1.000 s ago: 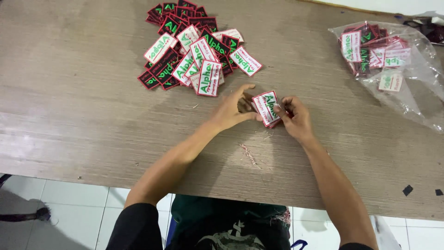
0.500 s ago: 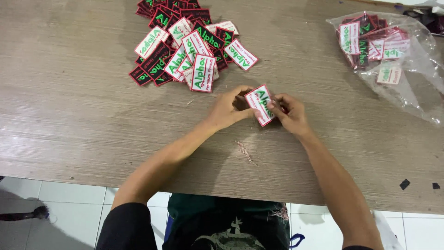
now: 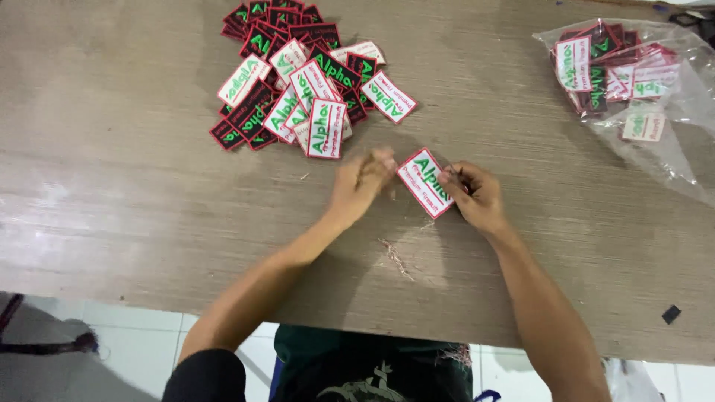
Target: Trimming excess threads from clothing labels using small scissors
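Pinching the white patch [image 3: 424, 182] at its right edge with my right hand [image 3: 473, 195] — left hand [image 3: 363, 181] blurred, grip unclear — patch pile [image 3: 298, 82] at eleven o'clock.

Both forearms reach toward twelve o'clock; the left hand [image 3: 363, 184] is blurred, fingers curled, the right hand [image 3: 471, 195] pinched shut at three o'clock of it.

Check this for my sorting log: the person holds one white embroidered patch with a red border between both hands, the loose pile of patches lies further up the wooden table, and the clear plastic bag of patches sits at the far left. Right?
Not quite. In the head view the clear plastic bag of patches sits at the far right, not the left. The rest stands: the white embroidered patch with a red border is between the left hand and right hand, and the loose pile of patches lies further up the wooden table.
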